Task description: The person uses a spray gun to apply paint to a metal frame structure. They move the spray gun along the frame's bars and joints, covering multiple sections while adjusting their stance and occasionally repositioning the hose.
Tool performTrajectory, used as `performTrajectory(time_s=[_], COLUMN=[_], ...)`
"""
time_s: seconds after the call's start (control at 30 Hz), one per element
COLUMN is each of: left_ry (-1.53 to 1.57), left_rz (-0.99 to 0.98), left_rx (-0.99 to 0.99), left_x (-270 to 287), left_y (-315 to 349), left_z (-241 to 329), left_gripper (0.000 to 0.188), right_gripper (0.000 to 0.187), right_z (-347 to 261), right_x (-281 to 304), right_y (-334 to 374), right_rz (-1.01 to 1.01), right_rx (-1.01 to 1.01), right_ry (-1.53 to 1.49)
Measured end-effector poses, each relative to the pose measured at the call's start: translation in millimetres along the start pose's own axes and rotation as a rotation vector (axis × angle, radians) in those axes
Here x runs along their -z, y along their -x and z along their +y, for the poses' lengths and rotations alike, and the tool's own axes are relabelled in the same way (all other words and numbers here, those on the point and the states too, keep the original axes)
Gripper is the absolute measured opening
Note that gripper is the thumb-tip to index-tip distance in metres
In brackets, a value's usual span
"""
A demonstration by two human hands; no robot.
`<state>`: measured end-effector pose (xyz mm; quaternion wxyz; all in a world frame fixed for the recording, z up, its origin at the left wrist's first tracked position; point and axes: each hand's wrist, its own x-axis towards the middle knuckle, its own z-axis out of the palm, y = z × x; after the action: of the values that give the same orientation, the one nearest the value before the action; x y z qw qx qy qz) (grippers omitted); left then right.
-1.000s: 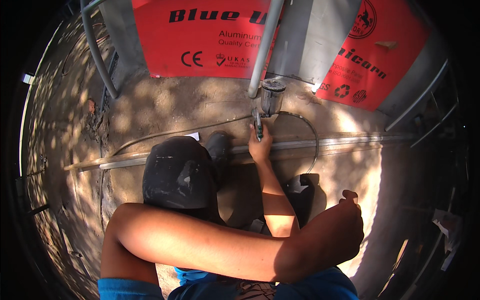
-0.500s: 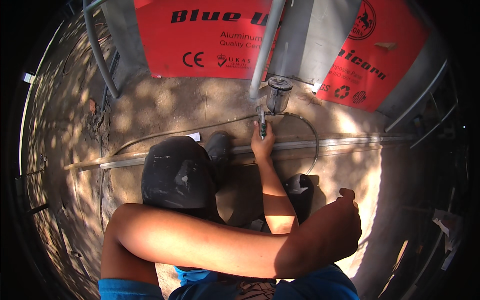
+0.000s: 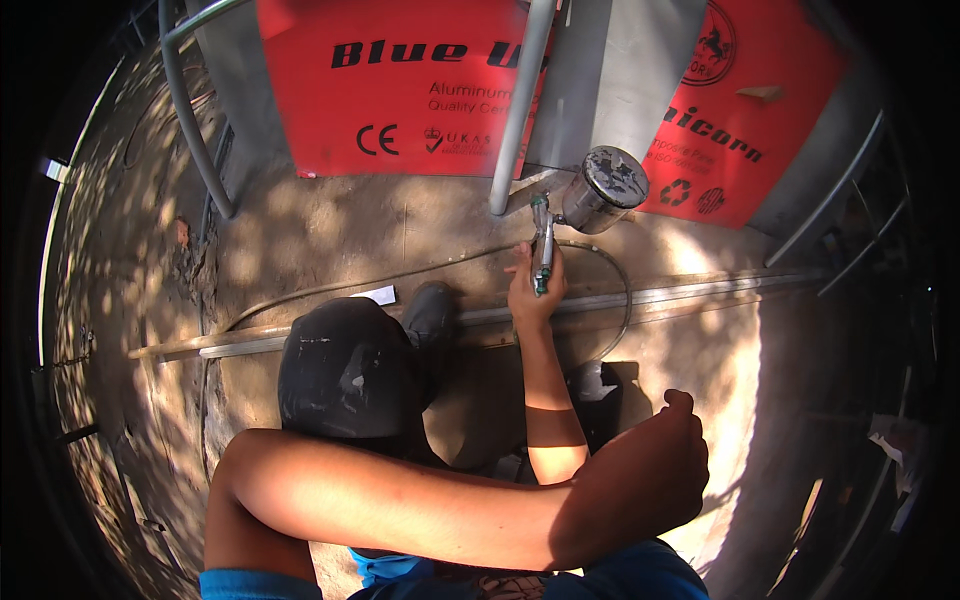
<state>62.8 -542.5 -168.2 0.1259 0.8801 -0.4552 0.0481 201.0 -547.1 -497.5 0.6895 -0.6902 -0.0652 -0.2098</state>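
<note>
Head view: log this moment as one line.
right hand: holding spray gun | cup: tilted, lidded | left hand: right of right forearm, grip unclear | hose: curving near spray gun

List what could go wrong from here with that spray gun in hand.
The cup on the spray gun looks tilted, so any liquid inside, which I can't see, might leak. The hose crosses the metal strip and could catch there if dragged. The left forearm lies across the right forearm in this view, so it might get in the way if the right hand draws back.
</note>
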Motion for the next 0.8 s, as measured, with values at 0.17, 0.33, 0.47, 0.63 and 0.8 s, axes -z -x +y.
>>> performTrajectory(time_s=[0.17, 0.33, 0.47, 0.63, 0.8], left_ry=[-0.028, -0.055, -0.05, -0.065, -0.141], left_rz=[0.006, 0.058, 0.051, 0.028, 0.003], left_rx=[0.041, 0.026, 0.044, 0.014, -0.046], left_x=[-6, -9, -9, -9, -9], left_y=[-1, -2, -3, -4, -5], left_z=[6, 10, 12, 13, 8], left_gripper=[0.021, 0.021, 0.02, 0.02, 0.017], right_gripper=[0.022, 0.022, 0.023, 0.027, 0.031], right_z=[-10, 8, 30, 43, 46], right_x=[6, 16, 22, 27, 29], right_y=[-10, 0, 16, 32, 40], right_rz=[-0.041, -0.083, -0.148, -0.236, -0.332], right_rx=[0.065, 0.058, -0.088, -0.207, -0.309], right_ry=[0.178, 0.343, 0.331, 0.415, 0.498])
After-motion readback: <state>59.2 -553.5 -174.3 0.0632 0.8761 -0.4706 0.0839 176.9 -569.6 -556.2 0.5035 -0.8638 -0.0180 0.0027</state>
